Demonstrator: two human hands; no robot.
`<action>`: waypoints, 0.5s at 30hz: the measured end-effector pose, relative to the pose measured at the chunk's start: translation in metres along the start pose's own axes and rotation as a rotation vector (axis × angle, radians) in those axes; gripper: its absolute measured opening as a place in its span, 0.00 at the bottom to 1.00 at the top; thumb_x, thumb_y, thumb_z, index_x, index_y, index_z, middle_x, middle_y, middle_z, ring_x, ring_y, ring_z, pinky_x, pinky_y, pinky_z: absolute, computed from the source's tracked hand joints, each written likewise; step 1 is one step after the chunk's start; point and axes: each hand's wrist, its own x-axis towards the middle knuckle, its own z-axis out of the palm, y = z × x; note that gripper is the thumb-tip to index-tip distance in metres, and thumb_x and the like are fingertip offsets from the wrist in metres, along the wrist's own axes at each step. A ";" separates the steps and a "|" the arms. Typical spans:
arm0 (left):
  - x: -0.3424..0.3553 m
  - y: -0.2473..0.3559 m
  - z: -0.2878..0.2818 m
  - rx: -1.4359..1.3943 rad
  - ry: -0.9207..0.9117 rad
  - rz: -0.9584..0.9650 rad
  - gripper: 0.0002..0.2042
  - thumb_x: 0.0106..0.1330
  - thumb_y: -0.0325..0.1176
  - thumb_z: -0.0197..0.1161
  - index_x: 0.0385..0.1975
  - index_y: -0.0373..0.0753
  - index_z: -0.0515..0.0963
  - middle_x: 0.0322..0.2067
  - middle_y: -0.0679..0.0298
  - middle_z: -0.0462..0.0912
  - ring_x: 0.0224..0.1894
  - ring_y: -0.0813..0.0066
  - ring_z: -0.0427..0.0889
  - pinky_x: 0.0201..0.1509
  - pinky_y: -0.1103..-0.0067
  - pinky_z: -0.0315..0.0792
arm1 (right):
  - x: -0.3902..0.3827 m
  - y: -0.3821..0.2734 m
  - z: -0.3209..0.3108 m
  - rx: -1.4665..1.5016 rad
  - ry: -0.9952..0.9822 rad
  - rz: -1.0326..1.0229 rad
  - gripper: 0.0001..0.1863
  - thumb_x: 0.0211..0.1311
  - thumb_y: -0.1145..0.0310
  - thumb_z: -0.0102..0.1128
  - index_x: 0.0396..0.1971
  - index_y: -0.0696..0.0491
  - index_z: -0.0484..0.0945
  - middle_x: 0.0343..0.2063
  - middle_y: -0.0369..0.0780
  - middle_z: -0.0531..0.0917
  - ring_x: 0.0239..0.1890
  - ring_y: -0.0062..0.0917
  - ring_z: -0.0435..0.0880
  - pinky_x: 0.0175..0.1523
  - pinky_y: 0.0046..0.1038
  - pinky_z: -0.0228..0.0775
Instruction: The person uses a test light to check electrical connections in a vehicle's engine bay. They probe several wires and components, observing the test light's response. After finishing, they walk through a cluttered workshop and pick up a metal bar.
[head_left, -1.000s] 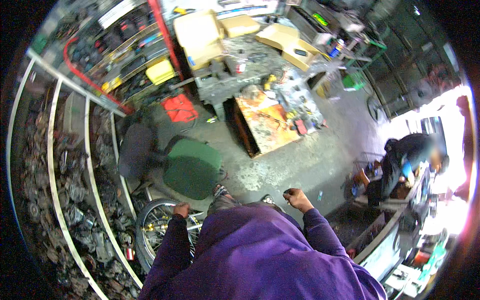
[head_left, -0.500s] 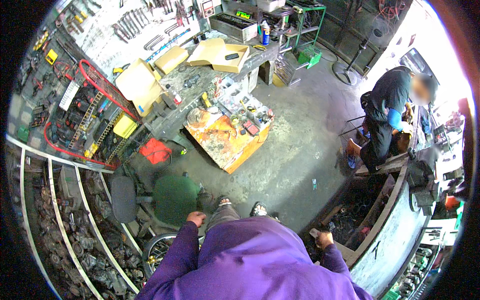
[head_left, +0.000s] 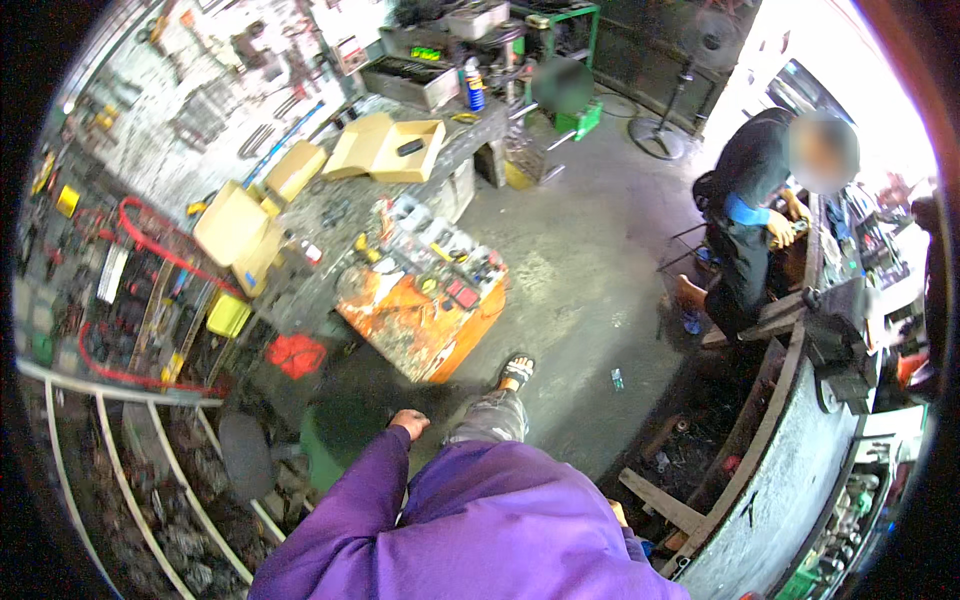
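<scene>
My left hand (head_left: 410, 423), at the end of a purple sleeve, hangs beside my left hip above the dark floor. Its fingers look loosely curled, and nothing shows in them. A green round seat-like shape (head_left: 335, 440) lies below and left of it. Of my right hand (head_left: 618, 512) only a small sliver shows past the purple shirt; its fingers are hidden. One sandalled foot (head_left: 516, 371) is set forward on the concrete. Ahead stands a low orange-topped table (head_left: 430, 335) with a grey parts tray (head_left: 425, 225) and a red box (head_left: 462, 293).
A co-worker (head_left: 750, 200) bends over a bench at the right, hands on something small. A wooden-framed bin (head_left: 662, 500) and a vise (head_left: 838, 335) stand nearer. Open cardboard boxes (head_left: 410, 165) lie on the left workbench. Metal racks (head_left: 130, 480) line the left. A fan (head_left: 657, 138) stands far back.
My view has shifted forward, and one foot is stepping ahead. The right hand, which held a small pale thing at my side, has swung back almost out of sight. The co-worker's hands have moved.
</scene>
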 end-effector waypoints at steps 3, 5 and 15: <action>0.058 -0.006 -0.004 0.156 -0.011 0.312 0.19 0.61 0.45 0.65 0.44 0.38 0.87 0.41 0.53 0.89 0.44 0.57 0.88 0.53 0.67 0.78 | 0.020 -0.002 -0.008 -0.060 -0.096 0.073 0.13 0.62 0.60 0.58 0.36 0.51 0.87 0.37 0.45 0.89 0.37 0.39 0.88 0.40 0.39 0.80; 0.092 0.035 -0.002 0.080 -0.105 0.309 0.18 0.62 0.45 0.64 0.44 0.38 0.87 0.42 0.54 0.89 0.45 0.57 0.88 0.54 0.68 0.78 | 0.018 -0.004 -0.010 0.270 0.024 0.460 0.11 0.59 0.63 0.61 0.34 0.52 0.86 0.34 0.47 0.88 0.36 0.41 0.88 0.38 0.39 0.79; 0.194 0.150 -0.045 0.163 -0.334 0.228 0.16 0.66 0.37 0.67 0.48 0.33 0.85 0.46 0.55 0.88 0.43 0.63 0.87 0.51 0.69 0.79 | 0.145 -0.103 -0.169 0.370 0.485 0.595 0.32 0.65 0.56 0.66 0.57 0.69 0.76 0.43 0.52 0.88 0.46 0.38 0.87 0.51 0.35 0.78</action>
